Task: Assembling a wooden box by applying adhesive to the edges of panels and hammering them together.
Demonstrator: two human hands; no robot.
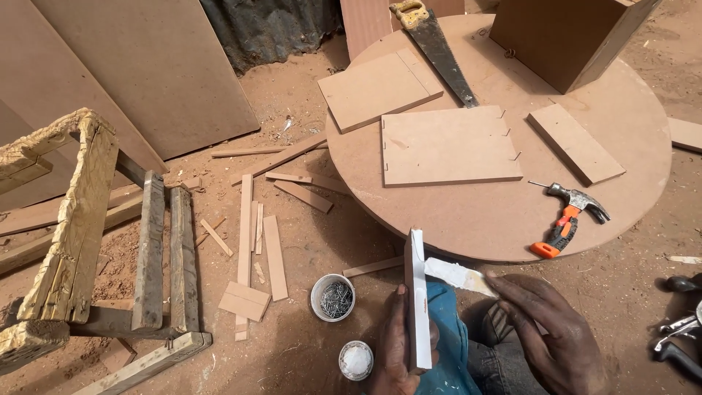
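Note:
My left hand (395, 344) grips a small brown board (418, 300) stood on edge over my knee, its thin white-coated edge facing up. My right hand (545, 329) holds a flat white-smeared stick (457, 274) whose tip touches the board's upper end. A little white tub of paste (356, 360) sits on the ground beside my left hand. A white cup of nails (333, 297) stands just above it.
A round brown tabletop (468, 219) lies ahead, bearing three flat boards, an orange-handled hammer (567, 219), a handsaw (435, 44) and a box (563, 36). Wood offcuts litter the red dirt at left. A rough wooden frame (80, 241) stands far left.

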